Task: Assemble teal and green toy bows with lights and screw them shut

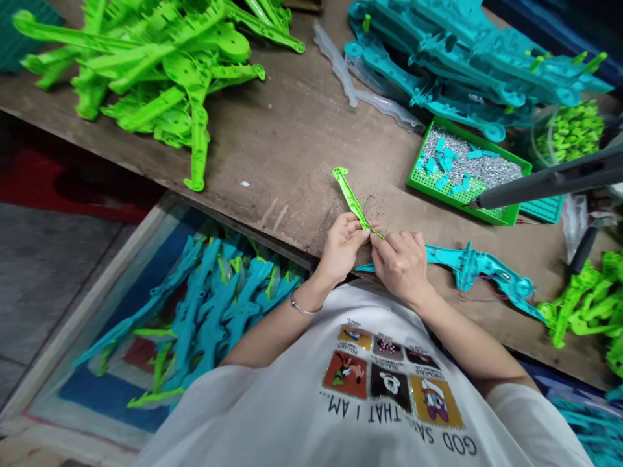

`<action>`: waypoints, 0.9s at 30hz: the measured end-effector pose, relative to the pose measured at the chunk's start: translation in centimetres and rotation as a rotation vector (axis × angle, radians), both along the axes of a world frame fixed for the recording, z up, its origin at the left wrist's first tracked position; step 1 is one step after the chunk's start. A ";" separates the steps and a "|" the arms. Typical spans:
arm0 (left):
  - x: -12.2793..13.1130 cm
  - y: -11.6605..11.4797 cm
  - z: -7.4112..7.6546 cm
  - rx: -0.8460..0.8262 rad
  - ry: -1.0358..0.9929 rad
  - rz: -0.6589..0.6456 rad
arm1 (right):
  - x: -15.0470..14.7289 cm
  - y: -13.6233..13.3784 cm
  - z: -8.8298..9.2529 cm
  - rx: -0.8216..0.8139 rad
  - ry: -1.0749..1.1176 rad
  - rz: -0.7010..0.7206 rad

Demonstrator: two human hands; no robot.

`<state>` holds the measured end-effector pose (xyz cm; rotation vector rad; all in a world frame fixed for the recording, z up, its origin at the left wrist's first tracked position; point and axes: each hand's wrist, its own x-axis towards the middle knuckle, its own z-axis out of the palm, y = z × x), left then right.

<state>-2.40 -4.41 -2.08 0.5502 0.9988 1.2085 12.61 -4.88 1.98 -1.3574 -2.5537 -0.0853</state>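
Observation:
Both hands are together at the table's near edge on a slim lime-green plastic part point(349, 194) with thin red and blue wires by it. My left hand point(343, 243) is closed around the part's lower middle, and a bracelet circles that wrist. My right hand point(402, 259) pinches at its lower end; the fingertips partly hide what is between them. Under and beside my right hand lies a long turquoise plastic shell point(467, 263) with loose wires along it.
Lime-green parts point(180, 71) are heaped at the back left, turquoise shells point(438, 58) at the back right. A green basket point(462, 211) holds screws and small turquoise pieces. A grey electric screwdriver point(545, 178) hangs at the right. A crate point(63, 363) of assembled pieces stands below left.

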 end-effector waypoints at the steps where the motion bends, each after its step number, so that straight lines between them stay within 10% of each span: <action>1: 0.0 0.0 0.1 -0.001 -0.003 -0.001 | 0.0 0.0 -0.2 0.020 0.007 0.003; 27: 1.4 -0.1 -1.0 0.111 0.226 0.086 | 2.2 -0.3 0.0 -0.286 0.406 -0.250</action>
